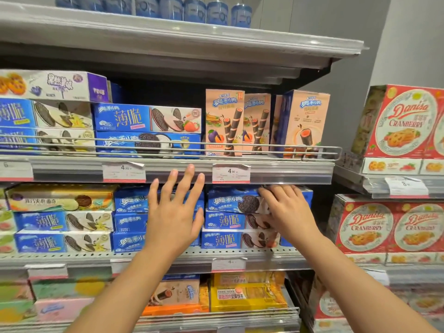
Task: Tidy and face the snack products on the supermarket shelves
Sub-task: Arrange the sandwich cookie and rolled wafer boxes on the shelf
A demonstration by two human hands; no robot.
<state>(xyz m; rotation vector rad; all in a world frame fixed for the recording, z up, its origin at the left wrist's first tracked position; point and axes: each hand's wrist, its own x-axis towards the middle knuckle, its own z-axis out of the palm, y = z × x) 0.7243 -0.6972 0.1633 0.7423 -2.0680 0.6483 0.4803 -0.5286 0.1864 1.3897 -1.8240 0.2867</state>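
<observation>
A stack of three blue cookie boxes (pixel 230 218) sits on the middle shelf (pixel 168 257), at its right end, under the price rail (pixel 288 173) of the shelf above. The right hand (pixel 287 209) lies on the right part of the top box (pixel 231 200), fingers spread flat and reaching toward its far top edge; the pictures do not show whether the fingers hook around the box or only press on it. The left hand (pixel 174 212) is just left of that stack, in front of a second blue stack (pixel 131 218), wide open with palm toward the shelf and fingers fanned upward, the tips reaching the price rail; it has hold of nothing, and whether it touches the boxes behind it cannot be told. Both forearms come up from the near bottom edge, bare, angled inward. The boxes are flat, long cardboard cartons with glossy print of dark round sandwich cookies. Further left lie white-and-blue thin cookie boxes (pixel 63 233) under a yellow carton (pixel 60 198). On the shelf above, tall peach wafer-roll boxes (pixel 224 122) stand upright behind a wire rail (pixel 312 150), beside more flat blue boxes (pixel 146 128). On the right, a separate rack holds red cranberry cookie boxes (pixel 403 121). White price tags (pixel 230 173) sit in the clear plastic rail.
</observation>
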